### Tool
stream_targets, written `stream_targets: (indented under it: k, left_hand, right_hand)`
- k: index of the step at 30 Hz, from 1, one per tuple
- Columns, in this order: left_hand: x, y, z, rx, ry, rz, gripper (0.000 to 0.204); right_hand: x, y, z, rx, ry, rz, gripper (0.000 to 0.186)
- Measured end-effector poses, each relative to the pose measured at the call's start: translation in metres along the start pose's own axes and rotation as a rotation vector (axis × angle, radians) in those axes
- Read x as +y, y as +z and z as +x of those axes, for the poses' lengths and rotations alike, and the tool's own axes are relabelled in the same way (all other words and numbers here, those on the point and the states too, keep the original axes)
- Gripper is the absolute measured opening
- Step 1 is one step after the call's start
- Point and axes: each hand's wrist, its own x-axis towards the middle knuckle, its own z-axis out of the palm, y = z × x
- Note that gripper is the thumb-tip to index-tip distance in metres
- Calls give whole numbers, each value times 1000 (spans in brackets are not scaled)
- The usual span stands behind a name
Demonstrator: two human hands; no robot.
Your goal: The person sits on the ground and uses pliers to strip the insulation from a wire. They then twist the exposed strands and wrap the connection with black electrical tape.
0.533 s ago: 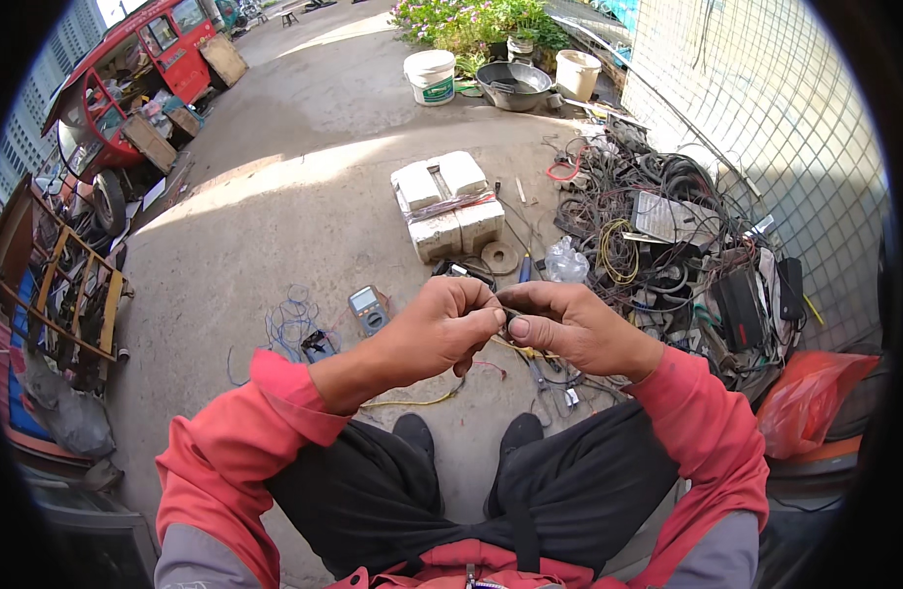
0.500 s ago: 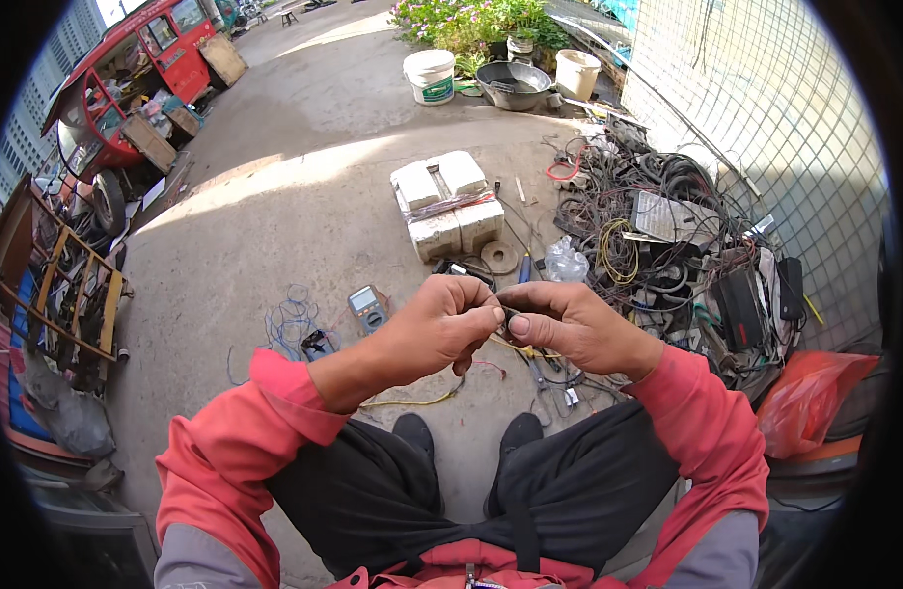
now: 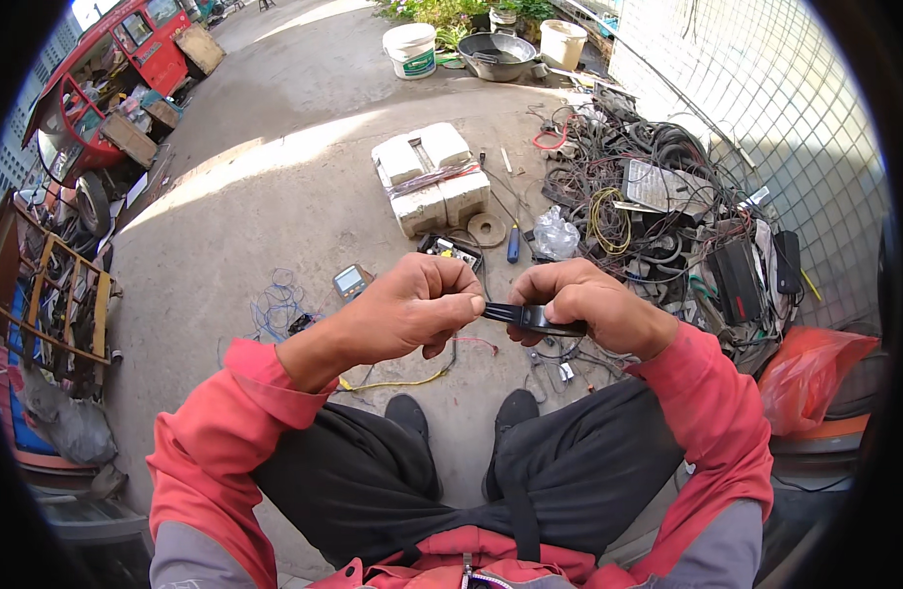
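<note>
Both hands meet over the person's knees, at the centre of the view. The left hand [image 3: 412, 309] pinches the near end of a strip of black tape [image 3: 518, 314] between thumb and forefinger, and the right hand [image 3: 584, 309] is closed around the other end, where the strip disappears under its fingers. What the right hand holds beneath the tape, a roll or a wire joint, cannot be made out. The tape is drawn taut and flat between the two hands, so the work looks to be midway: a length is pulled out but not yet torn off or pressed down.

On the concrete floor [image 3: 274, 196], a small meter [image 3: 351, 281] lies at 10 o'clock from the hands. At 12 o'clock sit white foam blocks [image 3: 432, 177] with a blue-handled screwdriver [image 3: 512, 242] beside them. A big tangle of wires [image 3: 657, 196] spreads at 2 o'clock, untouched.
</note>
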Motion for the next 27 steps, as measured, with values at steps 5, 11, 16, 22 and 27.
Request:
stream_targets:
  k: [5, 11, 16, 22, 27]
  left_hand:
    - [-3, 4, 5, -46, 29, 13, 21]
    - [-1, 5, 11, -57, 30, 38, 21]
    - [0, 10, 16, -27, 36, 17, 19]
    - [-6, 2, 28, -57, 64, 19, 21]
    - [-20, -12, 52, -51, 22, 27, 25]
  right_hand:
    - [3, 9, -1, 61, 1, -93, 19]
    - [4, 4, -2, 132, -28, -173, 16]
    - [4, -1, -6, 157, -26, -84, 19]
    - [12, -8, -4, 218, -35, -65, 18]
    - [18, -20, -6, 439, -70, 49, 17]
